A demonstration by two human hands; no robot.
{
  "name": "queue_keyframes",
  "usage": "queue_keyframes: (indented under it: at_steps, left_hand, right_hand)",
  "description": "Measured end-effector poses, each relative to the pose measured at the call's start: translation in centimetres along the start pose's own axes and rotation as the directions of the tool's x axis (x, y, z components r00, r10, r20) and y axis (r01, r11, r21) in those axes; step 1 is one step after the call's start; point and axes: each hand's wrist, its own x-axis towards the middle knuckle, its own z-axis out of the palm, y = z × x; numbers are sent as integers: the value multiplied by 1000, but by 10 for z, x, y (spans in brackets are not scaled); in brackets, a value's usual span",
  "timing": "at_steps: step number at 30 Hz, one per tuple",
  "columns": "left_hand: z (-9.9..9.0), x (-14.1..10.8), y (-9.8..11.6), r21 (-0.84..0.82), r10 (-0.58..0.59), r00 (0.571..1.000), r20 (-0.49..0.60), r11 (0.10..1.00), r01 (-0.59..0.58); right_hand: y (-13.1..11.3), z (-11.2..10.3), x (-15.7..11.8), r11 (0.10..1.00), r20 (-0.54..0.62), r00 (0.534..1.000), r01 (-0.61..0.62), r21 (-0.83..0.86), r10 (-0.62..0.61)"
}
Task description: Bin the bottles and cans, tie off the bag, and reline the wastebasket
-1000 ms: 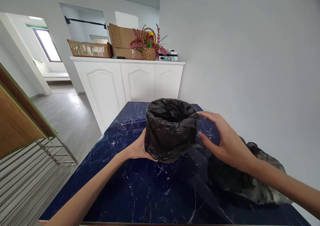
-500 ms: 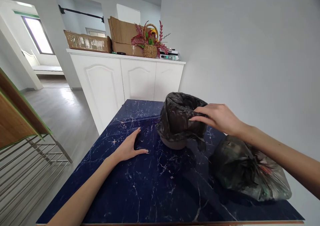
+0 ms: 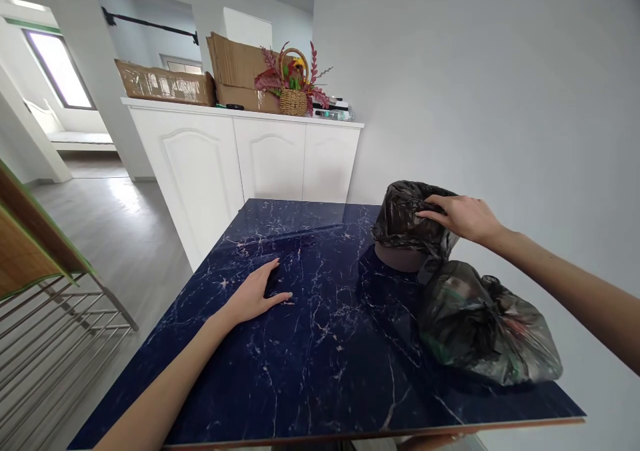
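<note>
A round bin (image 3: 400, 258) lined with a black plastic bag (image 3: 403, 221) stands at the table's back right, the bag folded over its rim. My right hand (image 3: 463, 216) pinches the bag-covered rim on its right side. Flat on the blue marbled table (image 3: 320, 371), left of the middle, rests my left hand (image 3: 254, 296), thumb and fingers spread, holding nothing. A knotted, filled dark bag (image 3: 487, 328) lies in front of the bin, near the right edge, below my right forearm.
Behind the table is a white cabinet (image 3: 270, 158) carrying cardboard boxes (image 3: 165, 83), a flower basket (image 3: 293, 102) and a clear bottle (image 3: 333, 114). A metal rack (image 3: 65, 344) stands at the left, and a grey wall rises on the right.
The lined bin has moved right and back across the table with my right hand at its rim. My left hand stays at nearly the same place, and the view has shifted slightly.
</note>
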Motion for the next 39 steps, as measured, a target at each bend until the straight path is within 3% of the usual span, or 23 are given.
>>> queue_keyframes:
  at_steps: [4,6,10,13,16,21,25,33,39]
  left_hand:
    - [0,0,2,9,10,1000,-21,1000,-10]
    - [0,1,3,17,10,1000,-25,1000,-10]
    - [1,1,4,46,9,999,-33,999,-8]
    - [3,2,4,66,3,1000,-28,998,-1]
    - [4,4,5,85,-22,999,-29,996,24]
    - [10,7,6,160,-65,997,-37,985,70]
    - [15,16,-1,241,-114,993,-42,963,121]
    - [11,63,-32,303,-189,980,-66,932,200]
    - [11,66,-36,336,-179,982,-57,923,188]
  right_hand:
    - [-48,-7,-26,992,-191,975,122,30,-114]
    - [-85,-7,-46,976,-177,974,166,143,-140]
    - [-162,6,-95,843,12,990,111,527,-137]
    - [-208,33,-123,689,169,980,-53,722,-101]
    - [-235,69,-125,512,307,952,-260,818,-7]
    - [-242,128,-84,458,340,928,-370,808,149]
    - [-237,152,-61,426,379,904,-428,797,199]
    - [-239,144,-66,507,383,914,-395,766,134]
    - [-242,142,-64,541,378,918,-381,750,123]
